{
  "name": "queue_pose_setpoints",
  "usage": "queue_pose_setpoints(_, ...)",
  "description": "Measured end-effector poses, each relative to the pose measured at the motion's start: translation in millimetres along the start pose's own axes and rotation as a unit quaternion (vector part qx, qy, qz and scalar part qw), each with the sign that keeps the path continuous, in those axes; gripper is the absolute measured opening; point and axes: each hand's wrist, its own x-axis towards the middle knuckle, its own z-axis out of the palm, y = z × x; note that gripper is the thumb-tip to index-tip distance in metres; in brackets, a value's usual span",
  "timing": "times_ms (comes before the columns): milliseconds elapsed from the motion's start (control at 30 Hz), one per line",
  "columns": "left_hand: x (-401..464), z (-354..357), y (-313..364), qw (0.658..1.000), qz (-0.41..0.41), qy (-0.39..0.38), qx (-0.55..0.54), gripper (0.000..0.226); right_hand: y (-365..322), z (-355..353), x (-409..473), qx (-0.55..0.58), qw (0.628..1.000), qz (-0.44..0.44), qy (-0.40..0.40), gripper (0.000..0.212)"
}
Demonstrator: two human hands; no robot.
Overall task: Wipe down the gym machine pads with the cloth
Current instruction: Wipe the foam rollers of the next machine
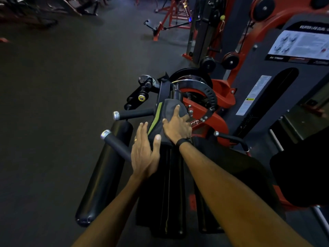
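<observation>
A grey cloth (160,120) with a green stripe lies over the upper end of a black pad (170,184) on the red and black leg machine (219,100). My right hand (176,127) lies flat on top of the cloth with fingers spread, pressing it onto the pad. My left hand (145,154) sits at the cloth's left lower edge, fingers straight along the pad's side and thumb touching the cloth. A long black roller pad (103,173) lies to the left of the hands.
Two black grip handles (131,114) (115,141) with silver caps stick out to the left. A weight stack housing (277,97) with an instruction placard stands at the right. Dark rubber floor (62,97) spreads to the left; other red machines (170,16) stand far back.
</observation>
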Motion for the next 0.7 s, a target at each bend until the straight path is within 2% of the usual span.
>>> queue_pose_setpoints(133, 0, 0, 1, 0.999, -0.003, 0.031, -0.015, 0.072, -6, -2, 33, 0.007, 1.0, 0.005, 0.0, 0.081)
queue_pose_setpoints(300, 7, 5, 4, 0.993, -0.03, -0.003, 0.117, 0.077, -11, -1, 75, 0.022, 1.0, 0.011, -0.006, 0.081)
queue_pose_setpoints(500, 15, 11, -3, 0.958, -0.05, -0.083, 0.271, 0.068, -15, -3, 122, 0.056, 0.998, 0.021, -0.021, 0.085)
queue_pose_setpoints(600, 17, 10, -6, 0.947, -0.034, -0.106, 0.3, 0.068, -9, -6, 141, 0.137, 0.989, 0.036, -0.036, 0.087)
queue_pose_setpoints(700, 18, 10, -5, 0.944, -0.034, -0.109, 0.31, 0.066, 4, -3, 157, 0.314, 0.948, 0.032, -0.049, 0.086)
